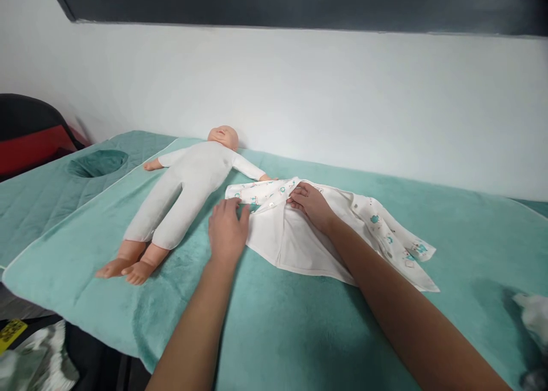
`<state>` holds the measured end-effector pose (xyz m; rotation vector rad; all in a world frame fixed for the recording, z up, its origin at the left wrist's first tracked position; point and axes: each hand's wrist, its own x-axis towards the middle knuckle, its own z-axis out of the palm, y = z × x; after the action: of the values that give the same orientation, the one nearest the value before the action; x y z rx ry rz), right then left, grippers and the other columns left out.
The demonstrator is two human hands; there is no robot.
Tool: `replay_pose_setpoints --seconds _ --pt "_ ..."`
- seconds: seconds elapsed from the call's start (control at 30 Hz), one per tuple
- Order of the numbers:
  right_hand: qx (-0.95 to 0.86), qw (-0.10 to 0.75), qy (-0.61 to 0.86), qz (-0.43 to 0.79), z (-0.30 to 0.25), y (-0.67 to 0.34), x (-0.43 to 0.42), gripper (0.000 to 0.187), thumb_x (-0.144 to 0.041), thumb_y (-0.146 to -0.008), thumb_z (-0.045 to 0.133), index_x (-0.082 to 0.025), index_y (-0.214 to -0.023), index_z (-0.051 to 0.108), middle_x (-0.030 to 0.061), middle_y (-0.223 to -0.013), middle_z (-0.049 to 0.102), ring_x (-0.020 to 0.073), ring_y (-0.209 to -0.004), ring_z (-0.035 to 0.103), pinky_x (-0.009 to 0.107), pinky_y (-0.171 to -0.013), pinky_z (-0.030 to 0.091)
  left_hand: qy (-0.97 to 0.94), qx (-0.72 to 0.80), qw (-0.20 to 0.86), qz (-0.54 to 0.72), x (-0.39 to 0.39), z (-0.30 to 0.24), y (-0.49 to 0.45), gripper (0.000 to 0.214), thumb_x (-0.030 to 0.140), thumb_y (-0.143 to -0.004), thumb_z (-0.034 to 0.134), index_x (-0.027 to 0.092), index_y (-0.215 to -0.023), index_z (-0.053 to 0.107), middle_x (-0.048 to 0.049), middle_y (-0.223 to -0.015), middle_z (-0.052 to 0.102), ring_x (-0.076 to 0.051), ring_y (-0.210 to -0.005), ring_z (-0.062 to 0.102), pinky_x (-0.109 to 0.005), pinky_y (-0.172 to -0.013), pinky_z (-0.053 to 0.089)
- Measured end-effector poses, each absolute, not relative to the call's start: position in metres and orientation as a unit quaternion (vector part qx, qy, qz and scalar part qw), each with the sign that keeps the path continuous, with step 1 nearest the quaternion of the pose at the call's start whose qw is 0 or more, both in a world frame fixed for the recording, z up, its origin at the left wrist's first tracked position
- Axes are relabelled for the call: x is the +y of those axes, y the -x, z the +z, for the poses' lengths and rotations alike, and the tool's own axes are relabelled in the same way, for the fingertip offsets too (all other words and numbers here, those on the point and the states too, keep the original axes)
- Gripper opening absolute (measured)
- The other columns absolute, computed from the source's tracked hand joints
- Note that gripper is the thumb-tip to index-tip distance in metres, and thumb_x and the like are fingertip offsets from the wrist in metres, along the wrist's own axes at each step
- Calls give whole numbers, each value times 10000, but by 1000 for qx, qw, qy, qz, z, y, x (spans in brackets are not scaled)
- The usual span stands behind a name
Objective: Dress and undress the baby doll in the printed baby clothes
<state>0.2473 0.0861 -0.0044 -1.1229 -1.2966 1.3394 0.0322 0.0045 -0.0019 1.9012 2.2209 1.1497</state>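
A small white baby shirt [317, 242] with a teal animal print lies spread on the bed, its front laid open and the plain inside showing. Near its middle, my right hand [310, 204] has its fingers closed on the cloth at the upper edge. My left hand [229, 225] is at the sleeve on the left, with thumb and fingers apart. Left of the shirt, a baby doll [192, 168] with a white cloth body lies on its back. The doll's one hand almost meets the shirt's sleeve.
A teal cover [274, 334] lies over the bed, which has a round face hole [98, 162] at the left. The white wall [342, 105] runs along the back. A black and red chair back [34, 134] stands far left; white crumpled material [535, 314] sits at the right edge.
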Motion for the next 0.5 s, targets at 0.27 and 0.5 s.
replay_pose_setpoints --seconds 0.27,0.5 --pt "-751 357 477 287 -7 -243 81 367 -259 -836 525 -226 -1191 612 77 -1278 624 258 -1209 547 448 -1071 387 -589 618 269 446 -12 8 -40 235 391 -893 526 210 -759 591 -7 -731 620 -175 -688 541 -282 -657 403" --pt "-875 178 431 130 -5 -241 71 527 -337 -946 384 -137 -1433 424 151 -1462 469 280 -1374 387 458 -1144 286 -365 395 524 661 -14 20 -43 288 474 -818 665 202 -831 572 20 -781 623 -112 -662 564 -226 -618 460"
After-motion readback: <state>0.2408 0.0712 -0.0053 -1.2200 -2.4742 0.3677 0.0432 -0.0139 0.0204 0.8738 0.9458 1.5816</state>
